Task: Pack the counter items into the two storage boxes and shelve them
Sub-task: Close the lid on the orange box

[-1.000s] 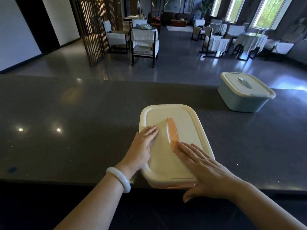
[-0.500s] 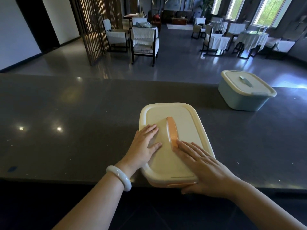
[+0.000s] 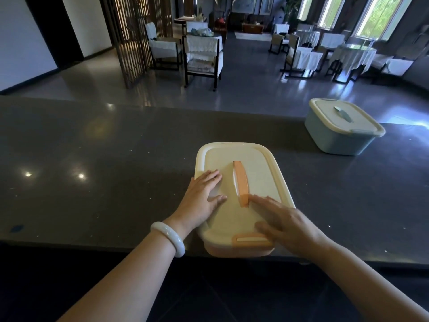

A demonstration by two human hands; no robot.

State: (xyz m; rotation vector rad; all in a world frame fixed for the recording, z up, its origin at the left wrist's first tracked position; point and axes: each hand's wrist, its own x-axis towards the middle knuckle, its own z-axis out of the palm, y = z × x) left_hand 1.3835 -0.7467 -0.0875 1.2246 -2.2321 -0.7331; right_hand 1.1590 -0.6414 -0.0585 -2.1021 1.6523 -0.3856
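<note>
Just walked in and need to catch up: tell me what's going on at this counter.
A person stands at the dark counter with both hands flat on the closed lid of a cream storage box. The left hand presses the lid's left side. The right hand lies on the near right corner, fingertips beside the orange handle. A blue storage box, also lidded, sits apart at the far right. Neither box is shelved yet.

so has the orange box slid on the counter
No. The orange box keeps its spot at the near edge of the counter, same gap to the blue box.
</note>
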